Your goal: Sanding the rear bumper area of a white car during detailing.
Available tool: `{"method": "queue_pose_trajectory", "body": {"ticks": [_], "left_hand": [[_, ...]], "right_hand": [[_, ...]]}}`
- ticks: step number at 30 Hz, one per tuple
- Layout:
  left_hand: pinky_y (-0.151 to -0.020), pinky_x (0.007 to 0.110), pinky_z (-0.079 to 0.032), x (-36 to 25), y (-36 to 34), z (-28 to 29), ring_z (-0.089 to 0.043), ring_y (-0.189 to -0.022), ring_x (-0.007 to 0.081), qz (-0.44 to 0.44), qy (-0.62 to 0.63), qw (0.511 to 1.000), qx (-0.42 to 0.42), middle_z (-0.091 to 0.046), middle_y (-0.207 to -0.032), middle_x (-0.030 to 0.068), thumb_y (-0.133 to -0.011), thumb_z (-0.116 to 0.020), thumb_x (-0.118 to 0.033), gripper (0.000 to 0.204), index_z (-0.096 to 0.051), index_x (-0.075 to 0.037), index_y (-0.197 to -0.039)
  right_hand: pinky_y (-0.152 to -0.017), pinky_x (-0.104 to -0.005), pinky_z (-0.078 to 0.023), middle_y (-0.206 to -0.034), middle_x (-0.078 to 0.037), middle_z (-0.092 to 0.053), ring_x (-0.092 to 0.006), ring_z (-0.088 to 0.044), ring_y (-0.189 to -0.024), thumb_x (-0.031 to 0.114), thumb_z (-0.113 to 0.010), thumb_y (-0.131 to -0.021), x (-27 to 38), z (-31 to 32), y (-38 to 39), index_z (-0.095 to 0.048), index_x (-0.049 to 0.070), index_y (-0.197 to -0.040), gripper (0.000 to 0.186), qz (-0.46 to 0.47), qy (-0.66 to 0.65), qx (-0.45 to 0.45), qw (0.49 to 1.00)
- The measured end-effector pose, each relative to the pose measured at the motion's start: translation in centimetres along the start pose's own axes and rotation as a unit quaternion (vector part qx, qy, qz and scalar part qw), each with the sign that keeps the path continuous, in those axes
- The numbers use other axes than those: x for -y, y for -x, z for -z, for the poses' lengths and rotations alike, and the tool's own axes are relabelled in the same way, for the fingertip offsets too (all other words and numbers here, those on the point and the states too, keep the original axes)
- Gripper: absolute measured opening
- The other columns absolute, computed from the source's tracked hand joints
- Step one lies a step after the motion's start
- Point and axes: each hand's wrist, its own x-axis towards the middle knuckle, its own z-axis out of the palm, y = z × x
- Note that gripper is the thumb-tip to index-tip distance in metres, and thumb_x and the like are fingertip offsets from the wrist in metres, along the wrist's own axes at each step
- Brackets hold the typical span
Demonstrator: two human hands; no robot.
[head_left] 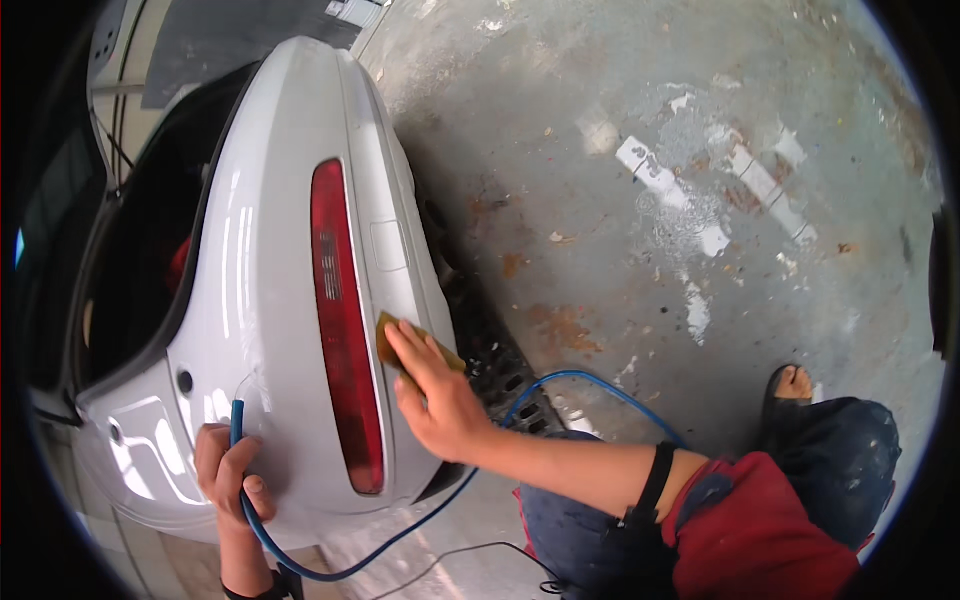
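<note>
A white car's rear body [255, 280] runs along the left, with a long red tail light [328, 258] set into it. My left hand [226, 472] grips a blue hose [238, 420] near its end, against the white panel below the dark opening, with clear water at the hose tip. My right hand [428, 405] presses an olive-yellow pad [445, 358] on the white strip just right of the tail light, fingers over it.
The hose loops over a black grated mat [495, 370] and onto the stained concrete floor [530, 180]. A thin dark cable [475, 546] lies below. My sandaled foot [790, 390] and knees are at the lower right. A dark panel [210, 60] is at upper left.
</note>
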Motion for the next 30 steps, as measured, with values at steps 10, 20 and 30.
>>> {"method": "queue_pose_trajectory", "body": {"ticks": [10, 20, 30], "left_hand": [[-0.076, 0.041, -0.044, 3.7, -8.0, -2.1, -0.056, -0.086, 0.0307, 0.029, 0.013, 0.999, 0.032, -0.056, -0.088, 0.0166, -0.11, -0.042, -0.043, 0.049, -0.065, -0.001, -0.097], [-0.084, 0.042, -0.047, 3.3, -8.4, -2.4, -0.06, -0.093, 0.0295, 0.1, -0.008, 0.995, -0.01, -0.063, -0.093, 0.0171, -0.114, -0.037, -0.044, 0.054, -0.066, -0.001, -0.097], [-0.081, 0.039, -0.044, 3.3, -8.3, -2.5, -0.056, -0.089, 0.0263, 0.155, -0.025, 0.987, -0.031, -0.058, -0.092, 0.0153, -0.114, -0.037, -0.04, 0.051, -0.066, -0.001, -0.098]], "right_hand": [[-0.131, -0.0526, -0.021, -0.166, -0.028, -0.039, -0.0403, -0.032, -0.158, 0.023, -0.045, -0.111, -3.7, -2.3, -10.6, -0.04, -0.009, -0.158, 0.057, 0.032, 0.116, 0.034, 0.992], [-0.131, -0.0538, -0.02, -0.163, -0.025, -0.045, -0.0368, -0.037, -0.156, 0.026, -0.044, -0.111, -3.4, -1.0, -17.0, -0.045, -0.007, -0.155, 0.055, 0.027, 0.167, 0.046, 0.985], [-0.131, -0.055, -0.021, -0.166, -0.024, -0.042, -0.0354, -0.036, -0.157, 0.028, -0.043, -0.112, -4.3, -1.3, -18.0, -0.04, -0.006, -0.159, 0.058, 0.035, 0.185, 0.04, 0.981]]}}
